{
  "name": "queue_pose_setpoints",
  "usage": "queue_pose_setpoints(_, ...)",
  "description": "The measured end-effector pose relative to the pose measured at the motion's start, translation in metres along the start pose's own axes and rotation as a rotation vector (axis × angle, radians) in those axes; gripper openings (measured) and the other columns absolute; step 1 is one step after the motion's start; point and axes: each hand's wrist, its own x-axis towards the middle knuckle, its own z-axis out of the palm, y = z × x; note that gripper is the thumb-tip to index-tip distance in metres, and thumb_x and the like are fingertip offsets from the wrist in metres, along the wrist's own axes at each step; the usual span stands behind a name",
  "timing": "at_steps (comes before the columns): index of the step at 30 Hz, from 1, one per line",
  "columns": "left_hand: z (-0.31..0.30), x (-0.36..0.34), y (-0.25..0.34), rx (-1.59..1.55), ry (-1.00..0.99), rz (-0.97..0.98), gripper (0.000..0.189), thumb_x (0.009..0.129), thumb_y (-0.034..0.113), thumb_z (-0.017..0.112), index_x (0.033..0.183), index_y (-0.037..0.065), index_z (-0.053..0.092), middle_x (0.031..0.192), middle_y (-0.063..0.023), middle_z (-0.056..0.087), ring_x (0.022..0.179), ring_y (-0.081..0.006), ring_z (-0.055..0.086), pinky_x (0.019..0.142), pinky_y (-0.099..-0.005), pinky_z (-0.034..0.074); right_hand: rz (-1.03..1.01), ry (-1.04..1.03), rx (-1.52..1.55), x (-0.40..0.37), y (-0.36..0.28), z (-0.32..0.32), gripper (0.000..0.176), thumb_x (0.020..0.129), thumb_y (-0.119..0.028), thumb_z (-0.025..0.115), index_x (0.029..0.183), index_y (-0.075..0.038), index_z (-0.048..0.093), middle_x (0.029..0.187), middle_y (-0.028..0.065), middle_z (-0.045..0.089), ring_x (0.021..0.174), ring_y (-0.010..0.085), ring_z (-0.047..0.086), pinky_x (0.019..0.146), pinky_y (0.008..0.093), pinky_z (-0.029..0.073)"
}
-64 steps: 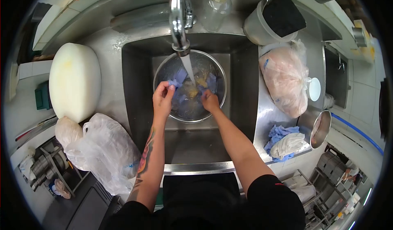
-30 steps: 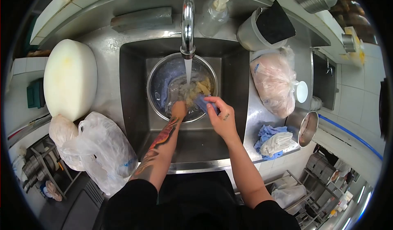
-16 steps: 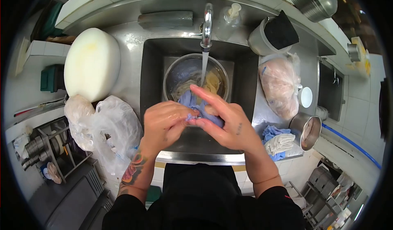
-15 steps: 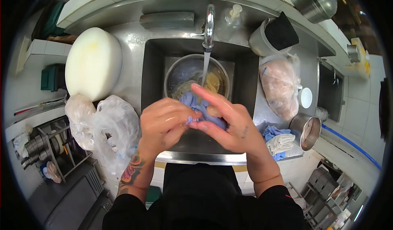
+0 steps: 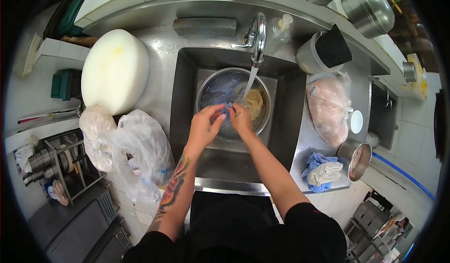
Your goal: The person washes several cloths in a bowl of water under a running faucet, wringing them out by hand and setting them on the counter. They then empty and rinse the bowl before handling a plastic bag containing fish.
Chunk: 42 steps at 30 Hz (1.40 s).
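Observation:
A blue cloth (image 5: 228,109) is pinched between my left hand (image 5: 209,121) and my right hand (image 5: 240,118), low over a round metal bowl (image 5: 267,118). Part of the blue cloth trails into the water in the bowl. Beside it in the water lies a yellowish cloth-like piece (image 5: 255,103). The bowl stands in a steel sink (image 5: 286,89). Water streams from the faucet (image 5: 259,40) into the bowl, just beyond my hands. The fingertips of my right hand are partly hidden.
On the left stand a thick white round block (image 5: 115,71) and plastic bags (image 5: 140,146). To the right are a bag of pale pink contents (image 5: 328,106), folded cloths (image 5: 323,171), a metal pot (image 5: 355,160) and a bucket (image 5: 309,54). A soap bottle (image 5: 281,31) stands behind the faucet.
Both hands have moved forward and down from above the sink's near part to the bowl, taking the blue cloth into the water. The view has shifted slightly.

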Motion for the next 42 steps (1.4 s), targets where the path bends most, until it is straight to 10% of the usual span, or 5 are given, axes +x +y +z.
queue_pose_setpoints(5, 0.017, -0.03, -0.074, 0.249, -0.1, -0.206, 0.054, 0.091, 0.014, 0.073, 0.14, 0.001, 0.056, 0.127, -0.0193, 0.069, 0.099, -0.0244, 0.073, 0.088, -0.033, 0.056, 0.431, 0.005, -0.288, -0.011, 0.135, 0.083, 0.02, 0.086, -0.021, 0.072, 0.084, -0.001, 0.068, 0.082, 0.0241, 0.066, 0.076, 0.0435, 0.066, 0.068, 0.0482, 0.05)
queue_pose_setpoints(13, 0.06, -0.016, -0.108, 0.362, -0.157, -0.097, 0.116, 0.073, 0.033, 0.088, 0.163, 0.014, 0.019, 0.156, -0.0156, 0.045, 0.155, -0.0352, 0.023, 0.119, -0.0613, 0.023, 0.037, -0.129, 0.201, -0.018, -0.138, -0.089, 0.012, 0.086, -0.008, 0.069, 0.081, 0.002, 0.064, 0.072, 0.0211, 0.06, 0.064, 0.0347, 0.062, 0.059, 0.0429, 0.044)
queue_pose_setpoints(22, 0.053, 0.022, -0.039, 0.079, -0.171, 0.001, 0.061, 0.068, 0.012, 0.084, 0.124, 0.007, 0.062, 0.113, -0.0171, 0.072, 0.11, -0.0346, 0.069, 0.099, -0.0471, 0.051, 0.131, 0.538, 0.546, -0.063, -0.116, -0.217, 0.019, 0.101, -0.016, 0.062, 0.091, -0.001, 0.068, 0.085, 0.002, 0.064, 0.08, 0.0088, 0.055, 0.071, 0.0254, 0.043)
queue_pose_setpoints(36, 0.035, -0.003, 0.026, -0.977, 0.018, -0.193, 0.082, 0.061, -0.009, 0.062, 0.142, 0.002, 0.049, 0.135, -0.0125, 0.058, 0.127, -0.0284, 0.057, 0.11, -0.0431, 0.046, 0.165, 0.077, 0.977, -0.038, -0.038, -0.042, 0.078, 0.079, 0.001, 0.074, 0.151, -0.003, 0.045, 0.146, 0.0116, 0.056, 0.137, 0.0191, 0.048, 0.116, 0.0334, 0.036)
queue_pose_setpoints(42, 0.037, -0.024, -0.021, -1.404, 0.132, -0.479, 0.063, 0.101, 0.055, 0.052, 0.142, 0.008, 0.052, 0.143, -0.0115, 0.057, 0.134, -0.0323, 0.051, 0.117, -0.052, 0.035, -0.004, 0.164, 0.917, -0.03, -0.133, -0.067, 0.075, 0.07, 0.017, 0.045, 0.142, -0.001, 0.054, 0.144, 0.0101, 0.057, 0.133, 0.0201, 0.052, 0.116, 0.0344, 0.038)
